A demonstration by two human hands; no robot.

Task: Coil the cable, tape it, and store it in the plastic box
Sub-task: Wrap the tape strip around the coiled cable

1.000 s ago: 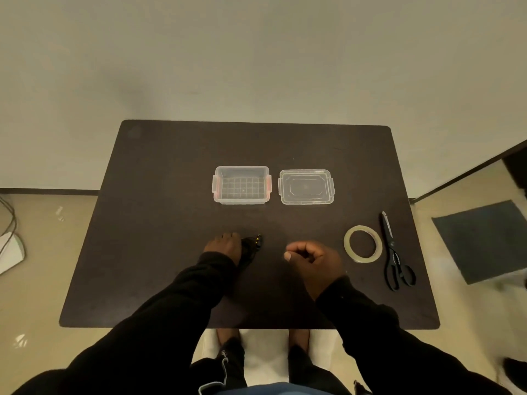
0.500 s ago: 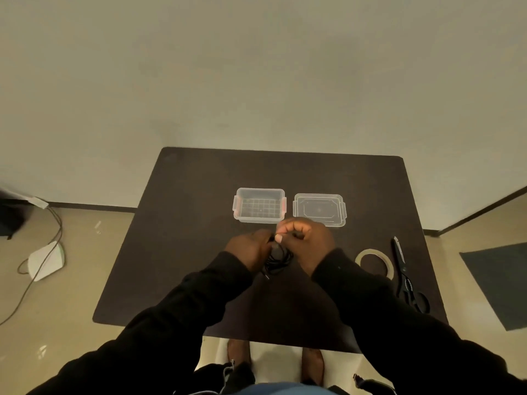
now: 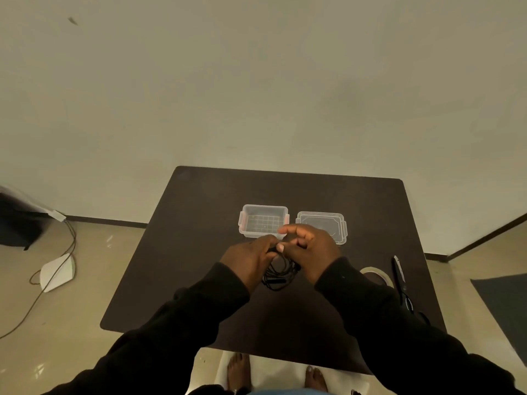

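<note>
A thin black cable (image 3: 278,276) hangs in loose loops between my two hands above the dark table (image 3: 199,252). My left hand (image 3: 251,260) pinches its top, and my right hand (image 3: 309,252) grips it from the other side, fingers curled. Behind the hands stands the clear plastic box (image 3: 258,216), open and empty, partly hidden by my fingers. Its clear lid (image 3: 325,220) lies flat just to the right. A roll of clear tape (image 3: 376,273) lies at the right, half covered by my right sleeve.
Black scissors (image 3: 400,283) lie along the table's right edge beside the tape. On the floor to the left sit a white device (image 3: 57,272) and a trailing cord. A dark mat (image 3: 504,303) lies on the floor at right. My bare feet show below the table's near edge.
My hands came together from apart on the table and lifted the black cable, which now hangs in loops between them. The camera view tilted up, so the table sits lower in frame.
</note>
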